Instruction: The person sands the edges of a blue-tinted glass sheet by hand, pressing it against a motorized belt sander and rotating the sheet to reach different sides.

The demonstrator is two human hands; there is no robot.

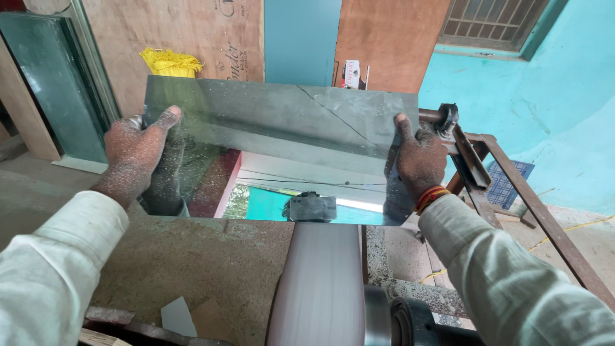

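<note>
Mirror sheet [282, 138], prob. stiff, brittle & sharp-edged, is held upright over sanding belt [320, 282], short ends clasped by left hand [136, 150] & right hand [419, 160], grip best kept there.

Rectangular mirror pane [282, 147], centre frame, held tilted by both short edges. Surface dusty, reflective. Lower edge sits above pale sanding belt [320, 282].

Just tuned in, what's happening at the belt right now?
A person grips a rectangular mirror pane by its short edges, left hand and right hand, both dusted with grit. The pane's lower edge sits at the far end of the sanding belt, though contact can't be confirmed. A rusty metal frame stands to the right.
</note>
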